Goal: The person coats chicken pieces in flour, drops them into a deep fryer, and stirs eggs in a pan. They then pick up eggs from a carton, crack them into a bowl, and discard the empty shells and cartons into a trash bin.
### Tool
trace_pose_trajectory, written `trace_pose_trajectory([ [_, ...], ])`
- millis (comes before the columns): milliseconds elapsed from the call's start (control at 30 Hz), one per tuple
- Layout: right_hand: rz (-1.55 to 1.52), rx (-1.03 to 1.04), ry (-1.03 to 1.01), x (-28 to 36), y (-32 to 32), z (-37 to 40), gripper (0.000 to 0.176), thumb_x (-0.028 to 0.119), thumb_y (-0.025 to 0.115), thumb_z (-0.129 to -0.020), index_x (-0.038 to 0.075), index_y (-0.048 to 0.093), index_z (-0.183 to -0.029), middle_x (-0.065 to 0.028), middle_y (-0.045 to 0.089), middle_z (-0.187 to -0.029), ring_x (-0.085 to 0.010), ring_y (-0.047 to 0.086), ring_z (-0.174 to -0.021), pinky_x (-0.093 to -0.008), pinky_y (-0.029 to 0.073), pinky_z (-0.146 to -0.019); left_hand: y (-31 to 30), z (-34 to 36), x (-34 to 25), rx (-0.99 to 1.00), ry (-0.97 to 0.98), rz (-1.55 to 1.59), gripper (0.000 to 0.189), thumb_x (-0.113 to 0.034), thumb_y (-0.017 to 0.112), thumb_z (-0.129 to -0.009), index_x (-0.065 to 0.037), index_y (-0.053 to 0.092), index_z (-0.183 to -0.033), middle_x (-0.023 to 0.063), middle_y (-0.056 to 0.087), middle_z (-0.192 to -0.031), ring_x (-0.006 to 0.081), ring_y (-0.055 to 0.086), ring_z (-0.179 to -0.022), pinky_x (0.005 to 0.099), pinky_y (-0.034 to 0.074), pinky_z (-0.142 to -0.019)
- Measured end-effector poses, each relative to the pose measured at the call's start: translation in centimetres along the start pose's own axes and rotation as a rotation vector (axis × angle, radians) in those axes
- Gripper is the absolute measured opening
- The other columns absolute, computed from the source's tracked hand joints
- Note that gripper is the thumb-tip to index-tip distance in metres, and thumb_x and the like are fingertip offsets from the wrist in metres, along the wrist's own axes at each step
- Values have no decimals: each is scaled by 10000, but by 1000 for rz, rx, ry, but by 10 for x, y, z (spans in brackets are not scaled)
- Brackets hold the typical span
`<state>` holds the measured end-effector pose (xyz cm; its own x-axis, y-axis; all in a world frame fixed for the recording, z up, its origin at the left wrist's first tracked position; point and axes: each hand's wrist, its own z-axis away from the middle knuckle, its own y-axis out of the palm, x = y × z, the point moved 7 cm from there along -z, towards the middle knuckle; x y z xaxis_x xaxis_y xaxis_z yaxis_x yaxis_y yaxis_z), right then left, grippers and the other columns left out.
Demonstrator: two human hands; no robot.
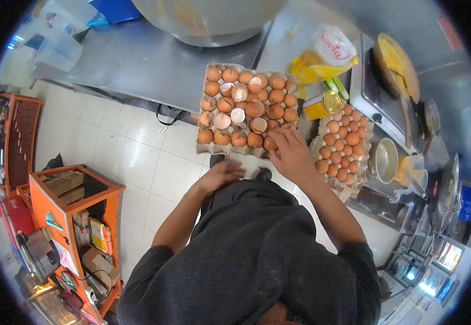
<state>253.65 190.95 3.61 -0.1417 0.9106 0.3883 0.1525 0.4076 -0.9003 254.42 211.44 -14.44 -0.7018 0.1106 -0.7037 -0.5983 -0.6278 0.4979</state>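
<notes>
In front of me a grey cardboard egg tray (207, 147) holds brown eggs and many cracked, emptied eggshells (222, 120), some showing white insides. My right hand (291, 149) reaches over the tray's near right corner, with its thumb and fingers around a brown egg (270, 143). Whether that egg is whole or cracked cannot be made out. My left hand (223, 174) hangs just below the tray's near edge, fingers loosely stretched and holding nothing. A second tray of brown eggs (339, 145) lies to the right; these look whole.
A yellow can (323, 105) and a bag of yellow oil (322, 65) stand behind the second tray. At right are a stove (370, 92) with a pan (395, 59), and a metal bowl (384, 161). A large metal bowl (214, 19) is at the back. An orange cabinet (57, 216) stands left.
</notes>
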Motion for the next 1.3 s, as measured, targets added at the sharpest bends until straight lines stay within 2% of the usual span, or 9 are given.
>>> trace_pose_trajectory([
  [33, -58, -78, 12, 3, -14, -10, 375, 110, 693, -845, 53, 611, -1207, -155, 615, -1164, -360, 582, -1091, -462, 481, -991, -23, 11, 9, -8, -41, -233, 386, -21, 613, -913, 24, 570, -1293, 191, 664, -1257, 290, 653, -1181, 417, 517, -1055],
  [100, -60, -62, 67, 2, -24, -44, 361, 124, 692, -856, 59, 617, -1203, -164, 622, -1169, -371, 587, -1096, -471, 481, -986, -73, 44, 7, -269, -150, -30, 284, -51, 588, -903, 24, 616, -1175, 177, 709, -1121, 255, 692, -1068, 365, 558, -957],
  [233, -150, -7, 120, -19, 0, -145, 342, 163, 697, -880, 60, 629, -1198, -189, 644, -1196, -401, 594, -1130, -487, 478, -982, -141, 61, -73, -639, 171, -81, 169, -114, 532, -971, -16, 610, -1085, 96, 711, -943, 150, 654, -834, 306, 543, -793],
  [367, -174, 105, -19, -15, 66, -231, 386, 191, 720, -880, 32, 636, -1222, -203, 668, -1211, -423, 598, -1166, -474, 481, -997, -144, 17, -175, -625, 439, -284, 262, -172, 626, -980, 21, 630, -1158, 111, 717, -1011, 175, 671, -938, 307, 526, -858],
  [500, -119, 469, 39, -12, 102, -261, 456, 172, 733, -867, 41, 627, -1291, -226, 656, -1250, -408, 566, -1253, -464, 464, -1061, -147, -57, -219, -636, 454, -572, 361, -169, 641, -961, 29, 592, -1259, 124, 696, -1145, 220, 657, -1057, 331, 506, -942],
  [600, -62, 433, 9, -15, 109, -265, 483, 163, 757, -852, 47, 623, -1302, -210, 656, -1274, -409, 564, -1251, -465, 472, -1050, -133, -76, -242, -600, 413, -573, 407, -149, 683, -908, 48, 581, -1249, 156, 685, -1124, 239, 656, -1038, 350, 523, -912],
  [733, -26, 450, -46, -11, 107, -268, 506, 198, 768, -860, 13, 620, -1308, -200, 657, -1257, -407, 560, -1226, -456, 451, -1068, -145, -108, -224, -664, 337, -403, 423, -159, 736, -850, 69, 621, -1187, 224, 715, -1104, 312, 701, -1032, 389, 542, -884],
  [800, -33, 458, -69, -7, 103, -270, 523, 218, 778, -859, -13, 621, -1302, -202, 655, -1246, -410, 560, -1206, -454, 442, -1075, -143, -108, -223, -472, 299, -97, 388, -115, 732, -820, 75, 613, -1137, 158, 704, -1026, 233, 683, -914, 357, 542, -789],
  [1300, 19, 480, -99, 2, 102, -262, 501, 247, 701, -927, 14, 575, -1353, -176, 618, -1288, -391, 528, -1254, -457, 459, -1067, -152, -114, -211, -432, 301, -10, 251, -34, 711, -828, 18, 588, -1040, 72, 628, -950, 160, 614, -861, 290, 519, -773],
])
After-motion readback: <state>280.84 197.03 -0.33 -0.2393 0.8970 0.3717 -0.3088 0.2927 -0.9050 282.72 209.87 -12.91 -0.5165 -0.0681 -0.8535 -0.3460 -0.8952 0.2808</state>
